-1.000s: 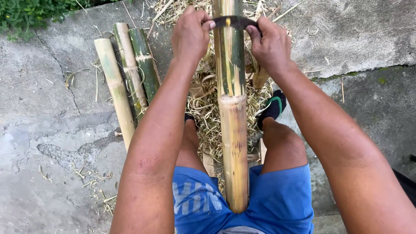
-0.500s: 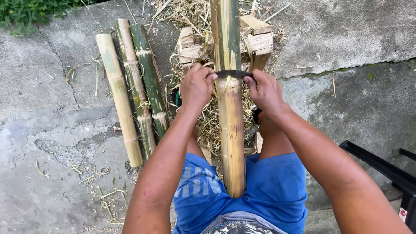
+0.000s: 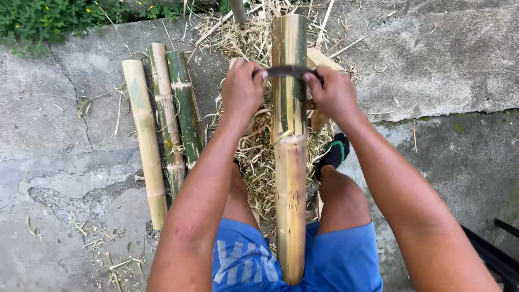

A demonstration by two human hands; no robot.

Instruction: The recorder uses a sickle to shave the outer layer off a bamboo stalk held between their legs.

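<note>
I see a bamboo pole [image 3: 290,162], its near part scraped pale and matt, its far part green and slightly glossy, crossed by a dark, dull metal blade [image 3: 291,71], above dry, fibrous shavings [image 3: 259,151] on rough, cracked grey concrete [image 3: 65,178], with blue cloth shorts [image 3: 340,259] nearest.

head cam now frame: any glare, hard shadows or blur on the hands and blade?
Head view: soft, even daylight, no hard shadows and no glare on the curved blade. Left hand and right hand are sharp, with no visible motion blur. The bamboo pole stays in focus along its length. Concrete ground is evenly lit; the forearms at the bottom edge loom large from the wide lens.
</note>
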